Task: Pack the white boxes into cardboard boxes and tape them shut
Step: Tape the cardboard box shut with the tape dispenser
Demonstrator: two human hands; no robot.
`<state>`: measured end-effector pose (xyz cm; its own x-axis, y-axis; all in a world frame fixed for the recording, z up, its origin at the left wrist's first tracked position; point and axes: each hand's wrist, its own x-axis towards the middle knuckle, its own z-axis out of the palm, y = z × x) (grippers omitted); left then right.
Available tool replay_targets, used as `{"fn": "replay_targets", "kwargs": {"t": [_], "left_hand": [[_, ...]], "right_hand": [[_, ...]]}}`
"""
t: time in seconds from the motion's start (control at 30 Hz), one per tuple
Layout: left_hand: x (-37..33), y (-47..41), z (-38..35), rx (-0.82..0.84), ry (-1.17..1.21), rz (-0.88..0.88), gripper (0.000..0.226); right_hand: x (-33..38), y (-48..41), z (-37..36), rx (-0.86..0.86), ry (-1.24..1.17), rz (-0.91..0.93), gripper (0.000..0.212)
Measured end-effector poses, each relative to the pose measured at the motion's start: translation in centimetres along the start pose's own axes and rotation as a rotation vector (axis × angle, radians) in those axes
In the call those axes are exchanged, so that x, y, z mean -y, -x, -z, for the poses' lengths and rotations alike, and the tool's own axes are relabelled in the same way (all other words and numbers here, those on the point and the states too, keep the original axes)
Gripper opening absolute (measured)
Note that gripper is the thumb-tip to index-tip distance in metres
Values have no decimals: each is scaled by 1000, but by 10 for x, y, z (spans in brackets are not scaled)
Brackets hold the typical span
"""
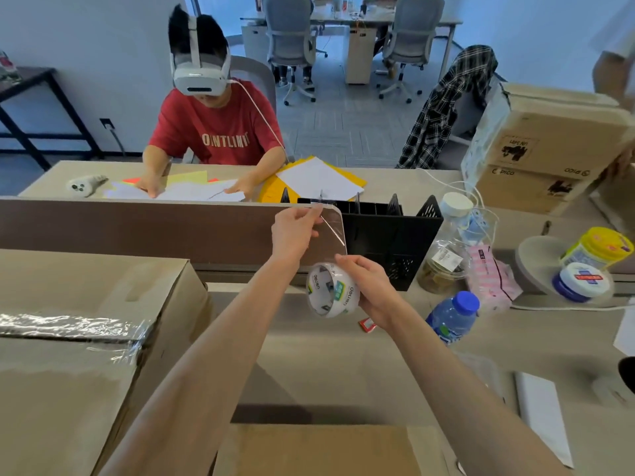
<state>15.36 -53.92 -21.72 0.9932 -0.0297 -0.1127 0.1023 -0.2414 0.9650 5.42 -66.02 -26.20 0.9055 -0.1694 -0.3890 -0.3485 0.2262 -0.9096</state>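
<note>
Across a brown divider (137, 228), a person in a red T-shirt (213, 132) and white headset (201, 77) handles loose papers (192, 192), a white controller (86, 184) lying nearby. On the near counter (343, 355), a black file rack (388, 231) stands beside a clear jar (446, 259), a pink packet (491, 280) and a blue-capped water bottle (452, 317). A plaid shirt (446, 104) hangs over a chair behind.

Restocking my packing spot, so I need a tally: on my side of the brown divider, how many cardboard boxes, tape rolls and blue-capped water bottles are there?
Cardboard boxes: 2, the taped box and the near box
Tape rolls: 1, the tape roll held in the right hand
Water bottles: 1, the water bottle
Total: 4
</note>
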Motion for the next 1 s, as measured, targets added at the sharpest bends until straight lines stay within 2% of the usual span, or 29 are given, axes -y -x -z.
{"fn": "replay_targets", "kwargs": {"t": [0.13, 0.23, 0.3, 0.4, 0.53, 0.63, 0.77, 0.9, 1.0], "left_hand": [[-5, -7, -1, -93, -226, -80, 13], [-16, -6, -2, -119, -310, -147, 12], [-26, -1, -9, -117, -332, -229, 12], [-37, 8, -21, -70, -251, -284, 11], [-45, 25, -30, 48, -35, -296, 8], [-37, 55, -33, 132, 176, -156, 12], [-4, 105, -32, 150, 324, 80, 14], [30, 166, -20, 154, 406, 229, 5], [53, 213, 2, 172, 496, 284, 12]], "right_hand": [[2, 4, 0, -54, -80, 26, 27], [7, 5, -1, -81, -110, 35, 22], [10, 9, 1, -86, -121, 36, 29], [16, 19, 9, -92, -144, 47, 31], [25, 42, 27, -146, -108, 88, 16], [25, 71, 41, -207, -19, 109, 10], [11, 119, 60, -239, 149, 159, 12], [-7, 174, 74, -175, 376, 177, 15], [-19, 209, 74, -64, 464, 176, 12]]}}
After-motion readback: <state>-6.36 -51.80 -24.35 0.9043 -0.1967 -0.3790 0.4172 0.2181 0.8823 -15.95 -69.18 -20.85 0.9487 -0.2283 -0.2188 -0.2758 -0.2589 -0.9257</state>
